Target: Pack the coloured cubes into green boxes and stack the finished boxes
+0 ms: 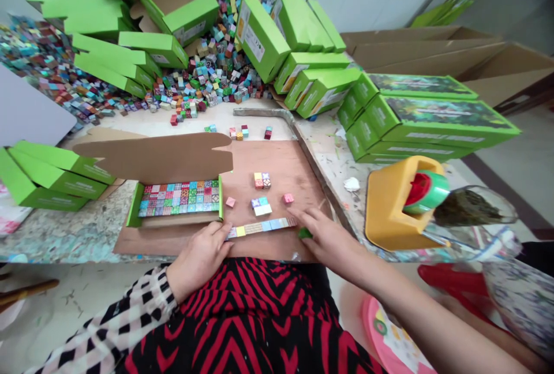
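Observation:
A row of small patterned cubes (263, 227) lies on the brown board (182, 241) near the table's front edge. My left hand (202, 255) is closed at the row's left end, fingers on the end cube. At the right end, my right hand (318, 235) touches the row with its fingertips, fingers curved, something green under them. Just beyond the row are loose cubes: a white and blue group (261, 206), an orange and patterned group (262, 180), a pink cube (288, 198) and another pink cube (231, 202). An open green box (135, 205) filled with rows of cubes stands left.
A big heap of cubes (212, 77) and green boxes (264, 39) fill the back. Stacked boxes (433, 120) and a yellow tape dispenser (381, 212) stand right. A metal strip (307, 157) edges the board. Part of another person (519, 293) shows at far right.

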Tool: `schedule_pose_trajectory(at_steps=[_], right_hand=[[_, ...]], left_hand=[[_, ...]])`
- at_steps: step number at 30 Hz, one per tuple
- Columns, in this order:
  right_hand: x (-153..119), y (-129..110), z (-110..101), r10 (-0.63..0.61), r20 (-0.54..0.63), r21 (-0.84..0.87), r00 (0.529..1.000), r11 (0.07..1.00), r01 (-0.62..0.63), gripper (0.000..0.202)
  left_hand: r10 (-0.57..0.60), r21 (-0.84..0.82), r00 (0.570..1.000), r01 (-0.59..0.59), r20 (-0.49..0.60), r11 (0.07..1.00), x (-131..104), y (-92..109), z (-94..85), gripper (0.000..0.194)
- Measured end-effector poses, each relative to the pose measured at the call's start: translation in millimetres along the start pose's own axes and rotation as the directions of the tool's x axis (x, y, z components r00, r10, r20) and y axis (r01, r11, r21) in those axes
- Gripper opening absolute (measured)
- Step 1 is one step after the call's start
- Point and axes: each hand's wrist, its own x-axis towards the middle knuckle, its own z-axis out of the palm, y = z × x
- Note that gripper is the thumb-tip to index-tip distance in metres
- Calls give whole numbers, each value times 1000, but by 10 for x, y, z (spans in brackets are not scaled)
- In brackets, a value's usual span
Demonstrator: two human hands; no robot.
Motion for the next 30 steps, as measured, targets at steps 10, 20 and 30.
schedule_pose_trajectory(at_steps=[10,20,30], right_hand=[[76,-268,-165,-116,-34,-432,993,897,90,22],[100,-325,60,-247,3,-310,969,921,236,16],[532,-1076,-185,-354,-41,-342,934,884,320,23]], left_hand=[[2,34,999,-3,46,999,47,43,-31,25],[55,41,998,-55,15,998,15,139,-165,26],[-6,153,996,20,-94,988,-168,-287,-998,27]])
